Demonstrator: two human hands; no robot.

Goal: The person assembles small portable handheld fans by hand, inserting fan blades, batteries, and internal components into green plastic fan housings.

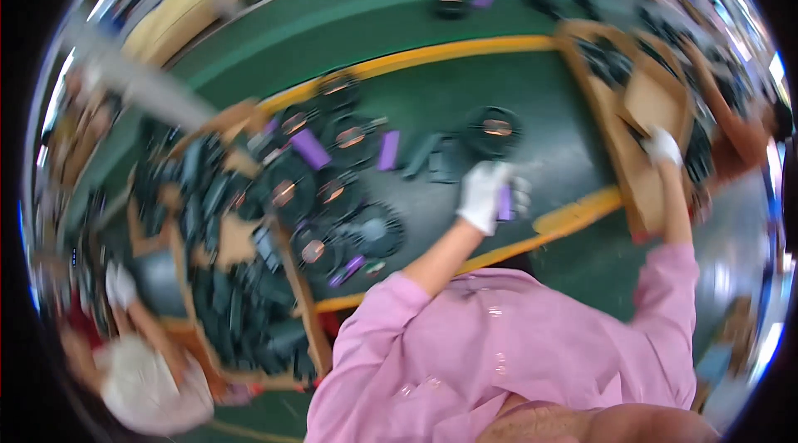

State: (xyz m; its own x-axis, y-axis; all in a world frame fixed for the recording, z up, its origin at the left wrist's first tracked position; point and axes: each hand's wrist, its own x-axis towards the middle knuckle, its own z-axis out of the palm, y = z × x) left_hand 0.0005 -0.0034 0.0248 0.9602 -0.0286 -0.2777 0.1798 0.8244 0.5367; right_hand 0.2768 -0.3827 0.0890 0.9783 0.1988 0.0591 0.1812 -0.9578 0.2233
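My left hand (pixel 484 196), in a white glove, is closed around a small purple piece (pixel 504 204) above the dark green bench. Just beyond it lies a round black part (pixel 492 132) with a copper-coloured centre. Left of that part are flat dark pieces (pixel 445 160) and an upright-looking purple block (pixel 388 150). My right hand (pixel 662 146), also in a white glove, reaches to the cardboard box (pixel 595 123) on the right. It is at the lower edge of a tan cardboard sheet (pixel 655 98); motion blur hides its fingers, so its grip is unclear.
Several round black parts (pixel 349 138) and purple pieces (pixel 310 149) crowd the bench's left. Below them stands an open cardboard box (pixel 291 277) of dark parts. Yellow edging (pixel 416 56) borders the bench. One co-worker (pixel 154 376) is at lower left, another (pixel 736 140) at far right.
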